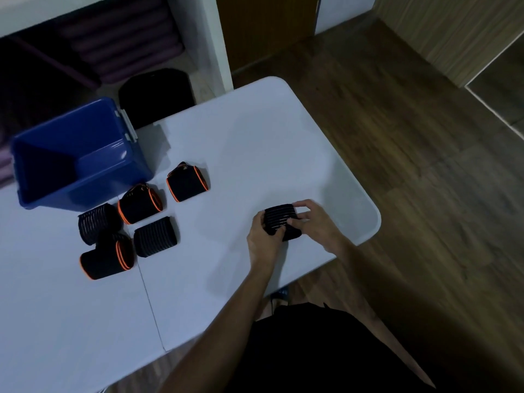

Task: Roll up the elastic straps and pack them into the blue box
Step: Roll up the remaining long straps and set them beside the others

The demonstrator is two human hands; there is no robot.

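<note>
A black elastic strap with thin grey stripes (279,219), rolled into a thick bundle, is held between both hands on the white table (255,154). My left hand (263,236) grips its left end and my right hand (314,222) covers its right end. Left of them lie several rolled straps: three black ones with orange edging (188,184) (140,204) (106,259) and two grey-striped ones (96,222) (156,236). The blue box (71,163) stands open at the table's far left, with nothing visible inside.
A black chair back (157,97) stands behind the table near the box. The table's right edge and rounded corner (374,222) are close to my right hand, with wooden floor beyond. Dark shelving fills the upper left.
</note>
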